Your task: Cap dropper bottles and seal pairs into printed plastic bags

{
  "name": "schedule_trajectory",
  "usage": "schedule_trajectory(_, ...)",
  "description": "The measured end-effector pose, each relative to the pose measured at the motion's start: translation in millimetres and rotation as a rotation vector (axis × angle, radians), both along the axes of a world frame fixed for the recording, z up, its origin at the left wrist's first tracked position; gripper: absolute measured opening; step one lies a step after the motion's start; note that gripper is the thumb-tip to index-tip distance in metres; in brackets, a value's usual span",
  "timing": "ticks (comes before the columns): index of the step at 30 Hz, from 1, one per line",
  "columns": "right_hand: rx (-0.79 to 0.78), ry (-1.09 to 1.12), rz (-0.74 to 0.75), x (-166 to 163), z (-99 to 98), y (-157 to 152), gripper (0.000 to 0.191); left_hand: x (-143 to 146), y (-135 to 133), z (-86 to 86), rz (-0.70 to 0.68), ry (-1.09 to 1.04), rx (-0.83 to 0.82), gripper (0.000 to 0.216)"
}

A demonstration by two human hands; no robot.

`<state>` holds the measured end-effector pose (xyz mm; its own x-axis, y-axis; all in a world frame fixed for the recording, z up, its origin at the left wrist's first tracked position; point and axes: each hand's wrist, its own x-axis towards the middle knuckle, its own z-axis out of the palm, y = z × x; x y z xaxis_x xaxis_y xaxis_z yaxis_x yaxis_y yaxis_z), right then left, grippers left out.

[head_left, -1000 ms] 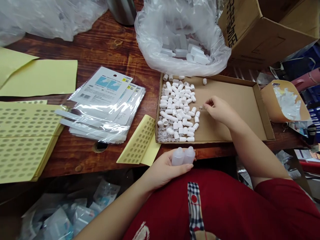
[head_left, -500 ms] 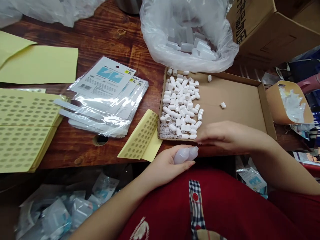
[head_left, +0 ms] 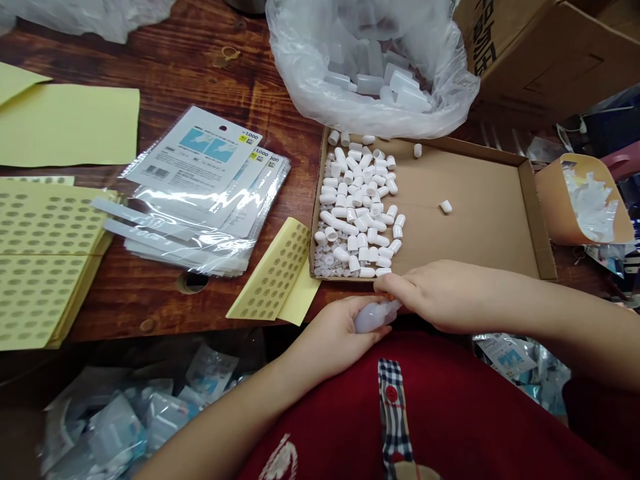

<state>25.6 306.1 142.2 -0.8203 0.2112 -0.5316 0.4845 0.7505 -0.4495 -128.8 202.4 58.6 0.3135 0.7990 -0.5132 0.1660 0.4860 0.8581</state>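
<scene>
My left hand [head_left: 335, 337] is closed around small translucent plastic bottles [head_left: 374, 316], held just in front of the table edge above my red shirt. My right hand [head_left: 440, 293] is pinched at the tips of those bottles, fingers together; what it grips, if anything, is hidden. Just behind both hands lies a shallow cardboard tray [head_left: 480, 200] with a heap of several white caps [head_left: 360, 207] in its left part and one loose cap [head_left: 445, 207] further right.
A clear bag of white bottles [head_left: 373, 73] stands behind the tray. Printed plastic sleeves [head_left: 200, 193] and yellow sticker sheets [head_left: 45, 253] lie at left, a folded sticker sheet [head_left: 277, 273] by the tray. A paper cone of clear parts [head_left: 585, 200] is at right; cardboard boxes [head_left: 545, 47] behind.
My right hand left the tray, came back over its front edge and now pinches at the bottle tips in my left hand. One cap now lies loose in the tray's middle.
</scene>
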Motion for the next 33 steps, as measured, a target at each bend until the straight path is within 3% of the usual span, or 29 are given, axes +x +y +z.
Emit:
schedule_trajectory(6, -0.008, 0.108, -0.041, 3, -10.4, -7, 0.021, 3, -2, 0.2, 0.055, -0.021, 0.003, 0.027)
schedule_trajectory(11, -0.138, 0.012, 0.01, 7, 1.2, 17, 0.022, 1, -2, -3.1, 0.0, -0.037, 0.012, 0.036)
schedule_trajectory(14, 0.057, 0.081, -0.01, -13, 1.4, 36, 0.017, 1, -2, -5.1, -0.006, -0.016, 0.037, 0.038)
schedule_trajectory(17, 0.31, 0.209, 0.06, -48, -13.7, 43, 0.017, 1, -3, -5.0, -0.013, 0.017, 0.051, 0.038)
schedule_trajectory(20, 0.369, 0.222, 0.236, -77, -35.4, 40, 0.016, 1, -3, -4.6, -0.002, 0.021, 0.061, 0.037)
schedule_trajectory(23, 0.396, 0.239, 0.31, -90, -47.7, 37, 0.019, 0, -3, -5.0, 0.022, 0.003, 0.066, 0.037)
schedule_trajectory(27, 0.316, 0.237, 0.224, -84, -35.2, 36, 0.017, -4, -2, -5.4, 0.032, -0.036, 0.03, 0.038)
schedule_trajectory(33, 0.026, 0.31, 0.027, -45, -5.0, 32, 0.005, -6, 2, -2.3, 0.018, -0.119, 0.005, 0.035)
